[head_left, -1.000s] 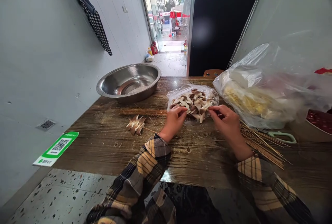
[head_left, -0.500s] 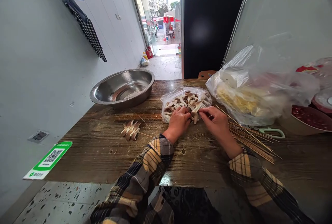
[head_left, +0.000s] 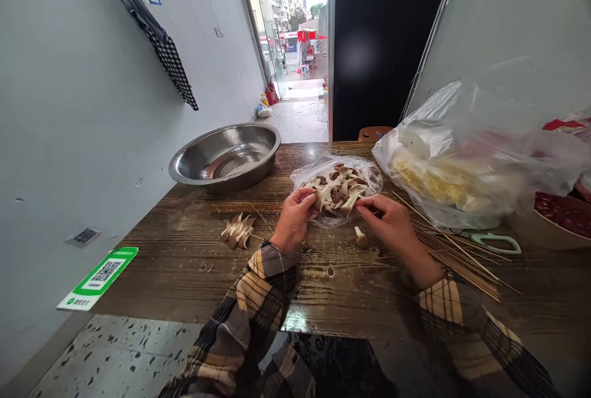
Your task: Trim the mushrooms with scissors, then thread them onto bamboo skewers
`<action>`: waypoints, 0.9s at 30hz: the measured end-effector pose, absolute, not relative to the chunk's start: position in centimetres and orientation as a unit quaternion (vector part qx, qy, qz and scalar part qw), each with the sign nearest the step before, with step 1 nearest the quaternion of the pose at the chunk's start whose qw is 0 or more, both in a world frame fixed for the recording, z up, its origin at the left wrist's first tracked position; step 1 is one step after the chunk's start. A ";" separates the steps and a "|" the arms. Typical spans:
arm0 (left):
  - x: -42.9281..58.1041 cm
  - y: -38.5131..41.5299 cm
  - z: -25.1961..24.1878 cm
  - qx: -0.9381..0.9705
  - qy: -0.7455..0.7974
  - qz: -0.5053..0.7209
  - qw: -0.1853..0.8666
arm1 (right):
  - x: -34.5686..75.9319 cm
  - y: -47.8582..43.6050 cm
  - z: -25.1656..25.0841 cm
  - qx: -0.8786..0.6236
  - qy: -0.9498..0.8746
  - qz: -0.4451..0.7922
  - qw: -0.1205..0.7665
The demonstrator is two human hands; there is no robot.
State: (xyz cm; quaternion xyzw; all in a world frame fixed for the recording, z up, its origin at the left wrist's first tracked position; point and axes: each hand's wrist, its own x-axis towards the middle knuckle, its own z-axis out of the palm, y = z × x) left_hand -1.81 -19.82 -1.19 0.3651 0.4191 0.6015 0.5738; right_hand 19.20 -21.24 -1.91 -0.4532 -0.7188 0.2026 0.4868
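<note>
A clear plastic bag (head_left: 302, 176) full of brown-and-white mushroom pieces (head_left: 341, 184) lies open on the wooden table. At its left front edge, my left hand (head_left: 293, 219) pinches a mushroom piece between thumb and fingers. My right hand (head_left: 390, 222), at the bag's right front, has thumb and fingers closed on the end of another pale mushroom piece (head_left: 351, 200). One loose mushroom (head_left: 361, 238) rests on the wood between my hands. Further left sits a small row of mushroom pieces (head_left: 238, 230), with a thin stick (head_left: 258, 238) showing at its right side.
A large steel basin (head_left: 226, 158) stands at the back left. Thin wooden skewers (head_left: 462, 262) and green-handled scissors (head_left: 496, 241) lie at the right, before a plastic bag with yellow contents (head_left: 429, 183). A green code card (head_left: 99, 278) is at the left edge.
My left hand has drawn left and now pinches a mushroom piece. A single mushroom now lies on the table in front of the bag. The camera view has shifted slightly left.
</note>
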 end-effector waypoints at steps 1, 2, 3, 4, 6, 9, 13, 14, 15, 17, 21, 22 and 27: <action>-1.9 -19.9 -1.1 0.360 0.408 0.604 0.582 | 19.1 -21.3 -1.9 -0.448 -0.728 0.202 0.478; -2.0 -20.1 -1.0 0.359 0.400 0.606 0.587 | 19.1 -21.3 -1.9 -0.443 -0.736 0.199 0.471; -2.0 -20.2 -1.0 0.359 0.395 0.607 0.588 | 19.1 -21.4 -1.9 -0.440 -0.743 0.196 0.465; -1.9 -20.2 -0.9 0.361 0.392 0.611 0.586 | 19.0 -21.4 -2.0 -0.436 -0.749 0.193 0.460; -1.9 -20.3 -0.8 0.364 0.392 0.619 0.575 | 19.0 -21.4 -2.0 -0.430 -0.758 0.188 0.453; -1.8 -20.4 -0.7 0.371 0.397 0.630 0.555 | 19.1 -21.2 -2.2 -0.426 -0.766 0.180 0.446; -1.8 -20.3 -0.8 0.391 0.400 0.638 0.529 | 19.1 -21.1 -2.5 -0.429 -0.770 0.175 0.439; -1.8 -20.2 -0.9 0.398 0.402 0.638 0.522 | 19.2 -21.1 -2.6 -0.431 -0.770 0.174 0.437; -1.8 -20.2 -1.0 0.406 0.405 0.638 0.514 | 19.2 -21.1 -2.6 -0.434 -0.769 0.172 0.436; -1.7 -20.2 -1.0 0.424 0.411 0.638 0.495 | 19.2 -21.1 -2.6 -0.439 -0.767 0.171 0.435; -1.5 -20.3 -0.9 0.460 0.434 0.630 0.450 | 19.2 -21.2 -2.4 -0.441 -0.767 0.172 0.433; -1.5 -20.4 -0.8 0.471 0.442 0.623 0.441 | 19.2 -21.2 -2.4 -0.440 -0.768 0.171 0.432; -1.4 -20.6 -0.7 0.525 0.487 0.578 0.392 | 19.2 -21.2 -2.5 -0.439 -0.770 0.169 0.431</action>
